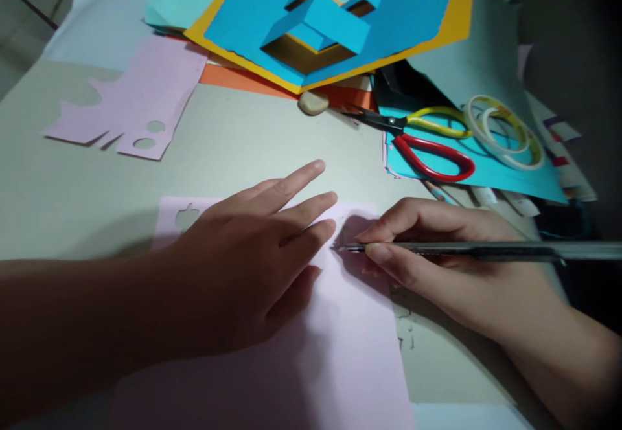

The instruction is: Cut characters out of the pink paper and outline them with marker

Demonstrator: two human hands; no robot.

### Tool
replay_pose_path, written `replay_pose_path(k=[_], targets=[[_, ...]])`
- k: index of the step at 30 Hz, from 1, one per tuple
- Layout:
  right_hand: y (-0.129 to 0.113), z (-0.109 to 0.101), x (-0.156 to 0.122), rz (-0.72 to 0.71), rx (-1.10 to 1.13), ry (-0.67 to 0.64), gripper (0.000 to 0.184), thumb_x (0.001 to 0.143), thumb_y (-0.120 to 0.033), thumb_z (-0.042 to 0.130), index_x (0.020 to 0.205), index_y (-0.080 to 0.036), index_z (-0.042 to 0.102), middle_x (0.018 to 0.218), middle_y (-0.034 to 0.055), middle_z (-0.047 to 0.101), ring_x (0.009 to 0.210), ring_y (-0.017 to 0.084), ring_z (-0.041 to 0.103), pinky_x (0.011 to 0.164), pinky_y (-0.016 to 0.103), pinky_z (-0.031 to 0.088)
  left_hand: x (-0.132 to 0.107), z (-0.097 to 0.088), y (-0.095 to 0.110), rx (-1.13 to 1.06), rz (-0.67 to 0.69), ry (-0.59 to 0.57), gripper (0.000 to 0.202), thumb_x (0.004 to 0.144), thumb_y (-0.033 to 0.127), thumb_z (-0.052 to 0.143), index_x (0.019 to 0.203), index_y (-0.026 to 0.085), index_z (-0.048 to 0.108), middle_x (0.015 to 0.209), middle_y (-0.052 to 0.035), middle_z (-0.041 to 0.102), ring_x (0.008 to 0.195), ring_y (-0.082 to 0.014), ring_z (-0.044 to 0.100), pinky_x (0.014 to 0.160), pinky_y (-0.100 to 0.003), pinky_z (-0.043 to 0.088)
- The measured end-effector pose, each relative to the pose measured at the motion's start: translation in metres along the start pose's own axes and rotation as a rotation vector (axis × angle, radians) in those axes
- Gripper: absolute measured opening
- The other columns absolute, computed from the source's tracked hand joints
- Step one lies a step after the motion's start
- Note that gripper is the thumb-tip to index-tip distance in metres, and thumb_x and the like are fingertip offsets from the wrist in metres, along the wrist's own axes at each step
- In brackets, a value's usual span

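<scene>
A sheet of pale pink paper (359, 359) lies on the table in front of me, with a small shape cut out near its top left corner. Flat across the sheet rests my left hand (253, 255), fingers stretched and slightly apart, holding nothing. Between the thumb and fingers of my right hand (437, 261) is a dark, slim pen (486, 250). Its tip touches or hovers just over the pink sheet, close to my left fingertips; I cannot tell which. Faint marks show on the paper above the tip.
A blue and yellow pop-up card (301, 70) stands open at the back. Scissors (413, 132) with red and yellow handles and tape rolls (505, 132) lie on blue paper at right. A stone-like eraser (313, 103) and a cut pink scrap (140, 93) sit farther left.
</scene>
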State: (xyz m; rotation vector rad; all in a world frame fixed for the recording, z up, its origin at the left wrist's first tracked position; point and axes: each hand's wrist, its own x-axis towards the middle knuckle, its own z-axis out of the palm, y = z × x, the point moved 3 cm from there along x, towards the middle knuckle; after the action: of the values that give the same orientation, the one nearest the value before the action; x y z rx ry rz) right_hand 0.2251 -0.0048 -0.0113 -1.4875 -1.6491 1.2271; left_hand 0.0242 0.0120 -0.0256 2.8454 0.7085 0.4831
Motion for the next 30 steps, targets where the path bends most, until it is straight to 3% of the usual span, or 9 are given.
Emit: replay_pose_path(k=[6,14,19,24,30], targets=[[0.0038,0.0021,-0.0019,0.047,0.046,0.087,0.005,0.077,-0.022,0.079,0.077,-0.024,0.075,0.084,0.0,0.079,0.067,0.012,0.072,0.06,0.016,0.059,0.0011,-0.0021,0.0004,-0.008,-0.03,0.014,0.034,0.093,0.018,0.05,0.125,0.013,0.06,0.139,-0.0096,0.061,0.144,-0.0332,0.038,0.108,-0.052,0.049],[0.0049,0.0,0.0011,-0.082,-0.102,0.079,0.002,0.077,-0.024,0.076,0.077,-0.026,0.076,0.083,-0.0019,0.08,0.062,0.013,0.073,0.05,0.015,0.058,-0.0008,-0.0005,0.0035,0.017,-0.026,0.018,0.038,0.096,0.018,0.046,0.132,0.012,0.058,0.138,-0.0069,0.062,0.142,-0.0299,0.043,0.107,-0.046,0.05],[0.0037,0.0018,0.0018,-0.111,-0.094,0.094,0.002,0.077,-0.023,0.075,0.076,-0.024,0.077,0.08,-0.0014,0.08,0.062,0.013,0.073,0.047,0.014,0.056,0.0002,-0.0001,0.0041,0.02,-0.017,0.026,0.039,0.096,0.019,0.046,0.132,0.011,0.058,0.138,-0.0068,0.062,0.144,-0.0264,0.039,0.112,-0.041,0.047],[0.0007,0.0022,0.002,-0.108,-0.159,0.074,0.005,0.078,-0.022,0.076,0.074,-0.023,0.074,0.08,-0.0034,0.08,0.061,0.009,0.072,0.054,0.011,0.057,0.0007,-0.0006,0.0021,0.033,0.02,0.057,0.039,0.095,0.019,0.049,0.131,0.007,0.059,0.138,-0.0083,0.063,0.147,-0.0231,0.034,0.117,-0.036,0.042],[-0.0004,0.0013,0.0017,-0.111,-0.186,0.072,0.007,0.079,-0.025,0.076,0.074,-0.023,0.072,0.08,-0.0051,0.08,0.06,0.007,0.071,0.055,0.008,0.056,0.0007,-0.0001,0.003,0.039,0.034,0.067,0.04,0.094,0.019,0.05,0.131,0.007,0.06,0.14,-0.0081,0.061,0.148,-0.0234,0.032,0.118,-0.035,0.04]])
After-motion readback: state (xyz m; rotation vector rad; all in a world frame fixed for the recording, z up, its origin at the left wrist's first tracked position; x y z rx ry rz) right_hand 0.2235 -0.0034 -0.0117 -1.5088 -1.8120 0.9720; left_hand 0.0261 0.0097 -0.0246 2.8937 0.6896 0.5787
